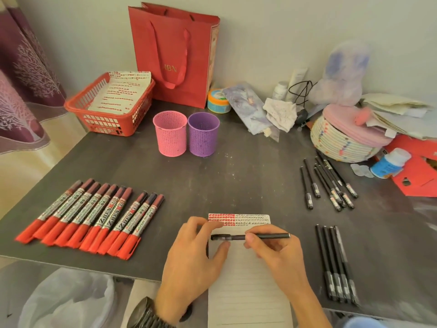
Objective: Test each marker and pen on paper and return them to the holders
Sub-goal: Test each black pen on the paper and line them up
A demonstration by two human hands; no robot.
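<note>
The step in hand looks like pulling the cap from a black pen (236,237) so that it can be tried on the paper (248,292); it could equally be the cap going back on. The pen lies level, just above the upper part of the sheet, at lower centre of the frame. The right grip (274,254) pinches the barrel near its middle between thumb and forefinger, the bare tail of the pen sticking out to the right. The left grip (196,254) curls about the pen's left end, forefinger above and thumb below, but I cannot tell whether those fingers actually press on it or only bracket it. To do this well, I would hold the barrel steady with the right and draw straight along the pen's line with the left, not twisting or bending, then make a short stroke below the rows of red and black marks at the top of the sheet. The pink holder (169,136) and purple holder (203,136) stand side by side, well apart from both hands at upper centre of the table (236,181). Red markers (89,218) lie in a row at left, loose black pens (328,183) at right, and a tidy row of pens (335,263) at lower right.
</note>
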